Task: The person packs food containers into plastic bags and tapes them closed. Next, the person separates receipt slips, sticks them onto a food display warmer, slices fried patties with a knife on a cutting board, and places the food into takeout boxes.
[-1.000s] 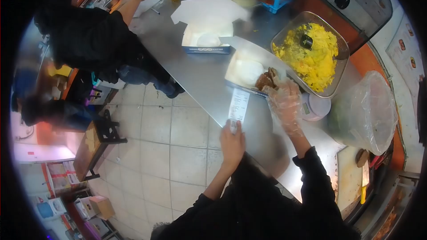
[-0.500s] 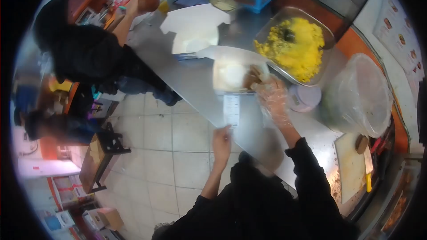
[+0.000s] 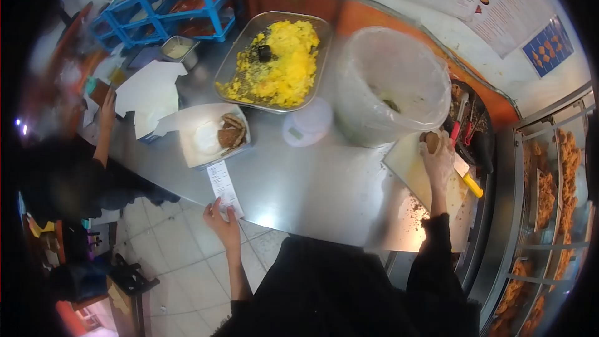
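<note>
My left hand [image 3: 224, 219] is at the lower end of a printed receipt [image 3: 220, 181], thumb and finger apart against the paper. The receipt lies by the front of an open white takeaway box [image 3: 190, 145]. Inside the box are brown food pieces [image 3: 232, 132] and a round white item [image 3: 208, 138]. Over at the right, my right hand [image 3: 438, 156], in a clear plastic glove, is closed around a brown piece of food [image 3: 430, 141]. It is above the pale cutting board [image 3: 405, 161], beside a knife with a yellow handle [image 3: 472, 185].
A metal tray [image 3: 218, 87] of yellow food stands behind the box. A round kitchen scale [image 3: 308, 126] and a plastic-lined bucket [image 3: 368, 103] stand between box and board. A second open box [image 3: 156, 109] is left, near another person's hand [image 3: 107, 109]. Blue racks [image 3: 181, 9] stand at the back.
My right hand has left the box and moved right to the cutting board, closing on the brown piece there. My left hand stays at the receipt with its fingers spread wider. The view has swung right.
</note>
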### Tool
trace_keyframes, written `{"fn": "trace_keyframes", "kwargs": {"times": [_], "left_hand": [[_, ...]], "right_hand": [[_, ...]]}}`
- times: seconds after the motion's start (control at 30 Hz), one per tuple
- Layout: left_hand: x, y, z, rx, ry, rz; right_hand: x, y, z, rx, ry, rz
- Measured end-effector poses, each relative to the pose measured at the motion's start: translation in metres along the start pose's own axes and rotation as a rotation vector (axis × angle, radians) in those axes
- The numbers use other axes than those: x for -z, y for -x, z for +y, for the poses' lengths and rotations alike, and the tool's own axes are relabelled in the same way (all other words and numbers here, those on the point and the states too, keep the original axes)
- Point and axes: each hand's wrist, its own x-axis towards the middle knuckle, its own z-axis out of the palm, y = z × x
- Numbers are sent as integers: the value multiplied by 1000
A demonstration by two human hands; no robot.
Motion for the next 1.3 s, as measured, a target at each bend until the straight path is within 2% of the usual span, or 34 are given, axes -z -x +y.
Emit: {"fn": "trace_keyframes", "kwargs": {"times": [0.07,0.17,0.23,0.3,0.33,0.4,0.43,0.5,0.57,0.63,0.77,0.83,0.87,0.93,0.97,1.03,1.17,1.27,1.3], "left_hand": [[-2,-2,22,-16,25,-15],[-11,2,47,-65,54,-30],[-18,9,63,-95,60,-26],[-25,18,80,-146,86,-57],[-28,24,89,-146,84,-51],[-32,36,106,-162,143,-77],[-35,44,111,-162,142,-68],[-41,58,122,-143,195,-144],[-46,73,137,-164,212,-146],[-48,89,153,-180,224,-150],[-57,122,187,-205,208,-139],[-63,139,201,-215,201,-121],[-65,149,209,-208,212,-132],[-72,168,221,-195,213,-136],[-76,179,225,-190,214,-135],[-85,199,232,-182,203,-142],[-96,231,251,-190,204,-171],[-105,241,266,-220,195,-175],[-107,244,271,-239,206,-183]], "right_hand": [[-16,-19,26,-183,-129,-279],[-38,-27,35,-83,-134,-316],[-55,-30,46,-71,-124,-249],[-54,-34,56,-67,-294,-456],[-49,-37,54,-63,-299,-456],[-41,-42,50,-275,-307,-518],[-41,-39,50,-268,-313,-516],[-48,-31,58,-91,-313,-407],[-54,-31,68,-69,-344,-430],[-33,-20,62,-167,-438,-348],[-40,8,95,-69,-565,-235],[-35,22,109,117,-793,-150],[-28,31,119,125,-805,-153],[8,44,134,230,-590,-422],[19,49,142,235,-598,-429],[33,59,157,284,-465,-618],[37,54,175,300,-322,-600],[26,46,164,393,-394,-567],[20,48,159,497,-271,-526]]}}
